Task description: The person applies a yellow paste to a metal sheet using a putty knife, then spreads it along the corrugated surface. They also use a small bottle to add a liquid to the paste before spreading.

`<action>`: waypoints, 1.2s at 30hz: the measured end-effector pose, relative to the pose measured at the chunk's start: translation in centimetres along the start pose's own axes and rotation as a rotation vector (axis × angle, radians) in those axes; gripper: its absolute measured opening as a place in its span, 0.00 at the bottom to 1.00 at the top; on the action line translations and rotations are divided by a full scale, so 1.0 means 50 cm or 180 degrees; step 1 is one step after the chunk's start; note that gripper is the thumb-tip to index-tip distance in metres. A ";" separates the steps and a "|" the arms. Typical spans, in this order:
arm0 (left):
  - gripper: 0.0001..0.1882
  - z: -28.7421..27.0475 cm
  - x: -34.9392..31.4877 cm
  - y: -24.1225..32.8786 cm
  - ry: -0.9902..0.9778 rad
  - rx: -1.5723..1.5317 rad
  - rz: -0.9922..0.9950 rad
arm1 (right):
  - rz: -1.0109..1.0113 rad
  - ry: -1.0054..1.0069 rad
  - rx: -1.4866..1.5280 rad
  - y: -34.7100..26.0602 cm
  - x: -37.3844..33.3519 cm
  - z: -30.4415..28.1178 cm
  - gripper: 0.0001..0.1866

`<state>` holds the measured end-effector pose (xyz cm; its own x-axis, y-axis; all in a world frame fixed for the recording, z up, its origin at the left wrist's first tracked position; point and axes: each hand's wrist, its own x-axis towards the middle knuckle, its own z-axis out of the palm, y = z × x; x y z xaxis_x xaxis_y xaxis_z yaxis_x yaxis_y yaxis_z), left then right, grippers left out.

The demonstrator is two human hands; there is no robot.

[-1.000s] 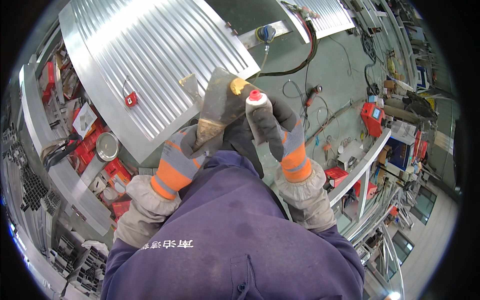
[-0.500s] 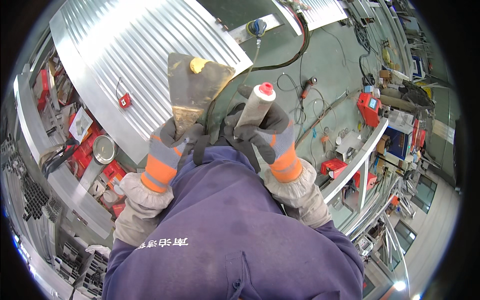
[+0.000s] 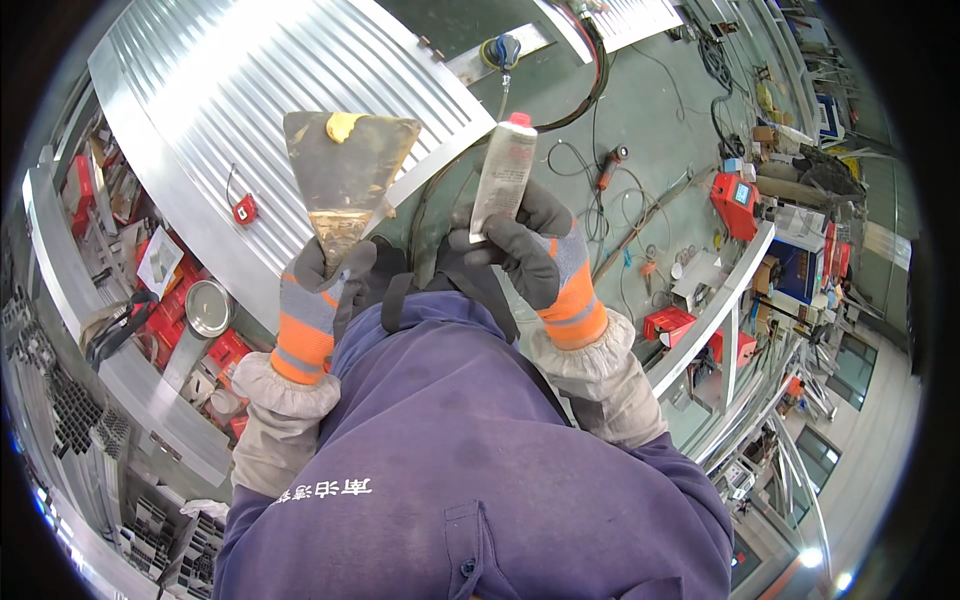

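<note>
Ahead of me lies the ribbed panel [image 3: 200, 120], a red tape measure [image 3: 245, 209] on it; a sander [image 3: 500, 52] sits past its far edge. To my right a black hose [image 3: 602, 72] and a grinder [image 3: 611, 166] lie on the green floor [image 3: 660, 110], a red machine [image 3: 735, 205] farther off; a round tin [image 3: 208, 308] is at my left.

My left hand [image 3: 330, 285] grips the scraper [image 3: 345, 170] by its narrow end, its blade hiding some ribs — grimy, with a yellow blob [image 3: 342, 127] near the edge. My right hand [image 3: 520, 245] is wrapped round the tube [image 3: 505, 170] — pale, printed, its red cap [image 3: 519, 119] pointing away from me.
</note>
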<state>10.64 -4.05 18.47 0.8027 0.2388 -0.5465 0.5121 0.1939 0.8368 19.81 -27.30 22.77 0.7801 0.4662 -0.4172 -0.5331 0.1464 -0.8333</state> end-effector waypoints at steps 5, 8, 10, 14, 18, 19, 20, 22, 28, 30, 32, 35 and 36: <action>0.16 -0.003 0.004 -0.004 -0.0005 0.0119 0.0032 | 0.0100 -0.0020 0.0124 0.002 0.002 0.008 0.20; 0.17 -0.005 0.003 0.009 -0.0016 0.0229 0.0000 | 0.0054 0.0093 0.0308 -0.006 0.005 0.028 0.17; 0.17 -0.006 0.001 0.008 -0.0014 0.0286 0.0041 | 0.0042 0.0071 0.0055 -0.008 -0.001 0.025 0.17; 0.18 -0.014 0.007 0.000 0.0006 0.0288 0.0089 | 0.0063 0.0184 -0.0498 -0.026 -0.007 0.013 0.17; 0.18 -0.015 0.009 -0.008 0.0017 0.0216 0.0156 | 0.0035 0.0322 -0.0431 -0.029 -0.009 0.025 0.15; 0.18 -0.016 0.010 -0.007 0.0008 0.0262 0.0136 | 0.0094 0.0307 -0.0111 -0.020 -0.004 0.030 0.14; 0.18 -0.016 0.010 -0.005 -0.0001 0.0308 0.0118 | 0.0153 0.0290 0.0210 -0.012 -0.002 0.031 0.14; 0.19 -0.020 0.009 -0.003 -0.0004 0.0315 0.0102 | -0.0130 0.0150 -0.0072 -0.006 0.001 0.026 0.13; 0.20 -0.022 0.012 -0.009 0.0024 0.0261 0.0073 | -0.0504 0.0039 0.0024 0.007 0.012 0.019 0.11; 0.20 -0.020 0.012 -0.008 0.0045 0.0184 -0.0019 | -0.0486 0.0037 0.0201 0.014 0.016 0.009 0.14; 0.19 -0.027 0.013 -0.012 -0.0008 0.0242 -0.0027 | -0.0401 -0.0005 0.0238 0.005 0.013 0.022 0.11; 0.18 -0.032 0.014 -0.014 -0.0054 0.0288 -0.0016 | -0.0456 0.0006 0.0195 0.005 0.014 0.020 0.11; 0.18 -0.033 0.014 -0.015 -0.0048 0.0299 -0.0014 | -0.0496 0.0010 0.0170 0.006 0.016 0.017 0.11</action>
<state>10.32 -2.48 17.42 0.8045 0.2238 -0.5502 0.5414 0.1047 0.8342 19.99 -26.14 22.47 0.8557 0.4315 -0.2855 -0.4221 0.2631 -0.8675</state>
